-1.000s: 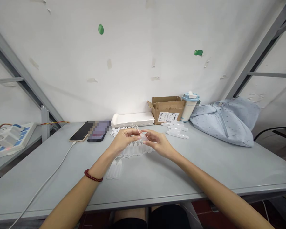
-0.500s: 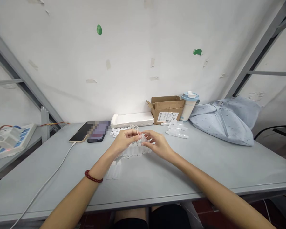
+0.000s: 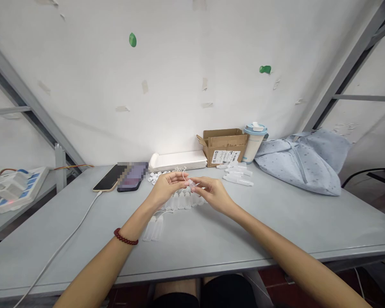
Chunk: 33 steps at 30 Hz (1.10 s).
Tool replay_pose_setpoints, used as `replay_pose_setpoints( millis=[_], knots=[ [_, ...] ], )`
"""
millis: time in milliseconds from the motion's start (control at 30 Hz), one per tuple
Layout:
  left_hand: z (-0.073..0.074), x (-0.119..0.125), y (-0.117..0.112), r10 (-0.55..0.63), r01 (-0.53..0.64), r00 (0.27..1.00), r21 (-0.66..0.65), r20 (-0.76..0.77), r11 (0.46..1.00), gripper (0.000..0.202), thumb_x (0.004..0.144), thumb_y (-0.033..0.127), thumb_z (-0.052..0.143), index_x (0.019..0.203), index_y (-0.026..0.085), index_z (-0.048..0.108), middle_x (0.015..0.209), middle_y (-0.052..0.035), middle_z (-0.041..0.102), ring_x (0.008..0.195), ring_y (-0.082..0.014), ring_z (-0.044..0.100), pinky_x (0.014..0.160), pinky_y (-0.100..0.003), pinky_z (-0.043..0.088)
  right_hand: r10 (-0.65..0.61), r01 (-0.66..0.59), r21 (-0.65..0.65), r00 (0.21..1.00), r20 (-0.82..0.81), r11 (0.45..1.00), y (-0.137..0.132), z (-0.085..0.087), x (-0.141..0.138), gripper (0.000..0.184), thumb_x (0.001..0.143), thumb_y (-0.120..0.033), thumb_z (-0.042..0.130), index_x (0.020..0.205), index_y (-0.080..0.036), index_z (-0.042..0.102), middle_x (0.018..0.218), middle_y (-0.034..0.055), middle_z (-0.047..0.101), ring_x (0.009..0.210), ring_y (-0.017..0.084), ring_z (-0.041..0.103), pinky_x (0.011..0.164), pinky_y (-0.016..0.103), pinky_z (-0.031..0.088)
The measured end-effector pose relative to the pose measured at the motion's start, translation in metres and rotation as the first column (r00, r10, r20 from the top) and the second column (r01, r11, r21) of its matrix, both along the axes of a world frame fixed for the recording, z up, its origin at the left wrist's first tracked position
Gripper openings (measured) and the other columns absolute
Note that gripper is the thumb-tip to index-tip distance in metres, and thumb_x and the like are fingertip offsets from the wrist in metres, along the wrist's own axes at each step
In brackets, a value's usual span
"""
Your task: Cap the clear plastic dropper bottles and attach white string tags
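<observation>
My left hand [image 3: 167, 186], with a dark red bead bracelet [image 3: 125, 238] on the wrist, pinches a thin white cord [image 3: 184, 174] between thumb and fingers. Against those fingertips, my right hand [image 3: 213, 191] grips a small translucent plastic piece [image 3: 191, 184]; its exact kind is too small to tell. Below the hands lies a row of small translucent bottles [image 3: 181, 201], partly covered by the fingers. Nearer me on the left are two more bottles [image 3: 153, 229] with white cord beside their tops. Small white caps [image 3: 152, 177] and loose white cords lie behind my left hand.
At the back stand a stack of white packets [image 3: 179, 160], an open cardboard box [image 3: 226, 147] and a lidded cup [image 3: 254, 143]. Several clear tubes [image 3: 239, 179] lie before the box. A blue cloth bag [image 3: 303, 167] sits right, two phones [image 3: 107, 179] left, one with a charging cable.
The small plastic piece has turned between my fingers, and my right fingers have closed in around it. My left hand has barely moved.
</observation>
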State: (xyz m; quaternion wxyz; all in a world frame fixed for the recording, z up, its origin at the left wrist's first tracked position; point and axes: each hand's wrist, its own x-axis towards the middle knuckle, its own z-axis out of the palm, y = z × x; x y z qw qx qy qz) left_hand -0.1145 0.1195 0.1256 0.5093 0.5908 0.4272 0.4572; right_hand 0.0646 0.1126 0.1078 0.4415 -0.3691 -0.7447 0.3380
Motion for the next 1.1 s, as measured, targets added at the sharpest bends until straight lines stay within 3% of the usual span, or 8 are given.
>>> replay_pose_setpoints(
  millis=[267, 400, 500, 600, 700, 767, 867, 1100],
  knots=[
    [0.007, -0.003, 0.000, 0.098, -0.096, 0.994, 0.046, -0.050, 0.994, 0.039, 0.060, 0.029, 0.076, 0.094, 0.012, 0.064, 0.091, -0.0079, 0.068, 0.088, -0.0206, 0.062, 0.084, -0.037, 0.050, -0.043, 0.037, -0.079, 0.996, -0.073, 0.996, 0.002, 0.000, -0.001, 0.024, 0.078, -0.029, 0.060, 0.098, -0.019, 0.069, 0.097, 0.0066, 0.068, 0.075, 0.018, 0.064, 0.062, 0.031, 0.055],
    [0.013, -0.010, -0.002, 0.196, -0.164, 0.968, 0.192, -0.160, 0.968, 0.033, 0.066, 0.032, 0.072, 0.092, 0.013, 0.065, 0.092, -0.0081, 0.068, 0.086, -0.0206, 0.062, 0.079, -0.035, 0.051, -0.059, 0.045, -0.126, 0.993, -0.107, 0.991, 0.002, -0.001, -0.002, 0.024, 0.077, -0.029, 0.060, 0.095, -0.016, 0.068, 0.096, 0.0073, 0.068, 0.072, 0.017, 0.063, 0.057, 0.029, 0.055],
    [0.012, -0.009, -0.006, 0.220, -0.079, 0.918, 0.392, -0.329, 0.917, 0.025, 0.073, 0.033, 0.066, 0.092, 0.017, 0.066, 0.096, -0.0072, 0.067, 0.084, -0.0199, 0.061, 0.076, -0.034, 0.050, -0.057, 0.039, -0.143, 0.991, -0.123, 0.989, 0.001, -0.002, -0.003, 0.024, 0.076, -0.030, 0.061, 0.093, -0.014, 0.067, 0.095, 0.0073, 0.067, 0.071, 0.016, 0.063, 0.056, 0.028, 0.055],
    [0.007, -0.003, -0.010, 0.231, 0.094, 0.855, 0.577, -0.464, 0.812, 0.024, 0.077, 0.031, 0.064, 0.099, 0.020, 0.065, 0.102, -0.0064, 0.067, 0.093, -0.0215, 0.058, 0.082, -0.035, 0.047, -0.046, 0.025, -0.149, 0.990, -0.135, 0.989, 0.001, -0.002, -0.003, 0.027, 0.076, -0.034, 0.060, 0.093, -0.013, 0.066, 0.088, 0.0068, 0.066, 0.070, 0.015, 0.062, 0.056, 0.027, 0.054],
    [0.002, 0.000, -0.011, 0.257, 0.221, 0.813, 0.685, -0.523, 0.694, 0.027, 0.078, 0.029, 0.063, 0.104, 0.020, 0.062, 0.103, -0.0076, 0.066, 0.101, -0.0235, 0.054, 0.086, -0.038, 0.045, -0.044, 0.023, -0.162, 0.991, -0.128, 0.987, 0.000, -0.004, -0.004, 0.030, 0.077, -0.038, 0.060, 0.094, -0.014, 0.065, 0.082, 0.0052, 0.064, 0.066, 0.014, 0.061, 0.057, 0.027, 0.053],
    [0.000, 0.001, -0.011, 0.284, 0.275, 0.778, 0.710, -0.561, 0.648, 0.029, 0.079, 0.030, 0.063, 0.106, 0.019, 0.060, 0.102, -0.0083, 0.065, 0.100, -0.0239, 0.053, 0.084, -0.039, 0.044, -0.052, 0.030, -0.172, 0.991, -0.124, 0.985, 0.000, -0.005, -0.004, 0.031, 0.076, -0.039, 0.060, 0.094, -0.014, 0.065, 0.081, 0.0048, 0.064, 0.064, 0.014, 0.061, 0.058, 0.028, 0.053],
    [-0.001, 0.003, -0.012, 0.342, 0.335, 0.703, 0.714, -0.624, 0.614, 0.032, 0.077, 0.032, 0.065, 0.105, 0.018, 0.058, 0.101, -0.0088, 0.063, 0.098, -0.0248, 0.051, 0.083, -0.040, 0.043, -0.076, 0.055, -0.170, 0.990, -0.121, 0.984, 0.000, -0.007, -0.006, 0.028, 0.076, -0.037, 0.060, 0.093, -0.014, 0.064, 0.079, 0.0051, 0.064, 0.065, 0.015, 0.062, 0.058, 0.028, 0.052],
    [0.003, 0.011, -0.022, 0.459, 0.392, 0.546, 0.698, -0.701, 0.600, 0.028, 0.078, 0.031, 0.061, 0.101, 0.016, 0.056, 0.101, -0.0108, 0.062, 0.100, -0.0288, 0.050, 0.079, -0.040, 0.041, -0.111, 0.097, -0.150, 0.990, -0.091, 0.984, -0.002, -0.009, -0.008, 0.022, 0.076, -0.033, 0.060, 0.089, -0.016, 0.063, 0.078, 0.0042, 0.065, 0.066, 0.015, 0.062, 0.059, 0.027, 0.051]
  ],
)
